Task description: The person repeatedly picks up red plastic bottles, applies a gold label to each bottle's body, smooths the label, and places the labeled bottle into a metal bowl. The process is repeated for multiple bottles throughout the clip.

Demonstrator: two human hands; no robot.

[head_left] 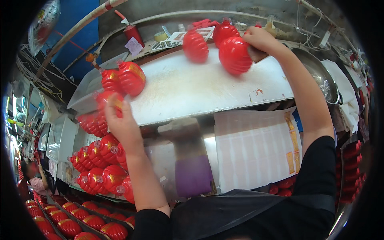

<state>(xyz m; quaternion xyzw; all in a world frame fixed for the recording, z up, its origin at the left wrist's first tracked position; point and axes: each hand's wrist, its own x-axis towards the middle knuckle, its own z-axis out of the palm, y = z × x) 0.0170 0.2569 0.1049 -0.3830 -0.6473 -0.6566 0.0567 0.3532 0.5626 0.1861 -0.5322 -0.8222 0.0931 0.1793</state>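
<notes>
Over the far right of the white work surface (pixel 180 86), my right hand (pixel 261 43) is closed on a round, ribbed red bottle (pixel 235 58), which is tilted and a little blurred. Another red bottle (pixel 195 48), smeared by motion, stands to its left, and one more red bottle (pixel 225 33) is just behind. At the left end, my left hand (pixel 119 118) has its curled fingers at a red bottle (pixel 105 98) with a gold label. Blur hides whether they grip it. Beyond this hand, a gold-labelled red bottle (pixel 132 79) leans against its neighbour.
Several labelled red bottles (pixel 114 179) lie in rows at my left, with more in racks (pixel 70 226) below. A backing sheet with gold labels (pixel 256 148) lies near me, beside a purple cloth (pixel 193 175). A metal pan (pixel 314 74) stands at right. Another person (pixel 38 176) is far left.
</notes>
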